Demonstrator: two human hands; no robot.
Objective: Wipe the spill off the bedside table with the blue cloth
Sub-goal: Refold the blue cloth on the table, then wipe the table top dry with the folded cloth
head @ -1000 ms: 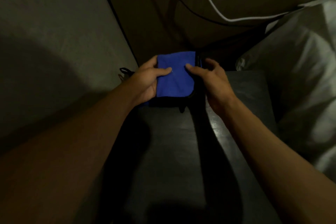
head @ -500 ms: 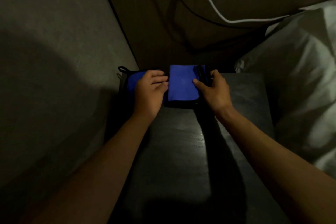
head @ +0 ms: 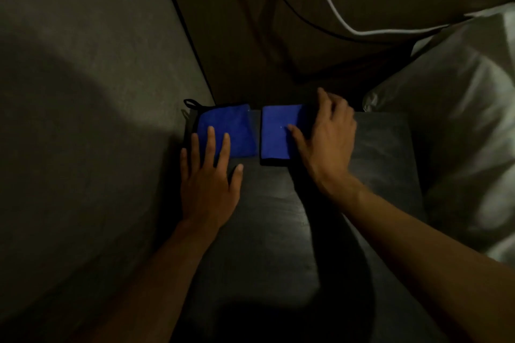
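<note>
Blue cloth [head: 278, 131] flat under right hand [head: 326, 133], on bedside table [head: 384, 147].

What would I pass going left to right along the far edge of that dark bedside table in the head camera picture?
Black hanging loop → left blue cloth → right blue cloth → right hand → white pillow.
</note>
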